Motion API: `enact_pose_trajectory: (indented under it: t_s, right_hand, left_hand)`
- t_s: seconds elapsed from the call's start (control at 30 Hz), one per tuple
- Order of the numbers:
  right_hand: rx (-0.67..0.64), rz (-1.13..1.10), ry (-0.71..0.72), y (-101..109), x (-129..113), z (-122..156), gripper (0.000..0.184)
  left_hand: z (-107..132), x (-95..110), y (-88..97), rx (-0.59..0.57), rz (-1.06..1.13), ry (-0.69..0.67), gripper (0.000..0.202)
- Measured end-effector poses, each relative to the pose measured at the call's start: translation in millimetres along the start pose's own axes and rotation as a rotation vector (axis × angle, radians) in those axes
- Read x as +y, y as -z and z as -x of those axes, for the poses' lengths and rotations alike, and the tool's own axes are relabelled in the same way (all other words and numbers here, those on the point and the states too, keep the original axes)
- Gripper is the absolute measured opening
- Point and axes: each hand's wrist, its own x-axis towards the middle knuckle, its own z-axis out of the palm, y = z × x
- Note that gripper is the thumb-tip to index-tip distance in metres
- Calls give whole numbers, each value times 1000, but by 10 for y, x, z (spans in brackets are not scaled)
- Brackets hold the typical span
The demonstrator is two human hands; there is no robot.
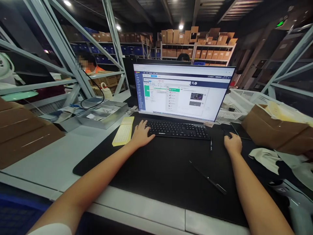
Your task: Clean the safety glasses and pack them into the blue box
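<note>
My left hand [141, 133] rests with its fingers spread on the left end of a black keyboard [178, 130]. At the right, my right hand [233, 143] is closed over a dark computer mouse [227, 133], mostly covered by the fingers. Behind the keyboard a lit monitor [156, 107] shows windows with a list and small pictures. Left of my left hand lies a stack of yellow printed sheets [123, 131]. Two pens are on the black desk mat [156, 169]: a short pen [211, 143] by the keyboard and a longer pen [207, 178] nearer me.
Grey metal trays [100, 114] stand at the left, near a cardboard box [24, 130]. Another cardboard box [276, 130] and a white basket [232, 114] are at the right. A scanner-like grey device [293, 199] lies front right. Beyond the frame posts sits another person [91, 67].
</note>
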Motion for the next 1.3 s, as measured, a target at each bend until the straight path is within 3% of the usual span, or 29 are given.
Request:
enact_pose_trajectory:
  t_s: [0.07, 0.23, 0.5, 0.63, 0.73, 0.9, 1.17, 1.3]
  right_hand:
    - [-29, -15, -8, 27, -20, 10, 60]
    - [-50, -39, -32, 68, -55, 23, 59]
    - [-62, -45, -25, 77, -61, 27, 59]
    - [-73, -26, -30, 82, -68, 25, 59]
    - [-63, -19, -24, 77, -72, 30, 58]
    - [-51, 5, -15, 89, -86, 53, 58]
    - [-48, -27, -3, 83, -57, 44, 57]
    - [-58, 9, 5, 68, -46, 42, 58]
  left_hand:
    - [-4, 66, -36, -7, -14, 13, 52]
    - [-212, 343, -51, 131, 18, -30, 48]
    - [-484, 1361, -198, -50, 128, -302, 50]
    - [-573, 1575, -242, -52, 154, -327, 53]
    - [-649, 1493, -238, -33, 133, -291, 51]
    - [-679, 1147, -181, -42, 92, -237, 51]
    - [-437, 444, -170, -67, 12, -51, 61]
    - [-288, 247, -274, -55, 10, 17, 67]
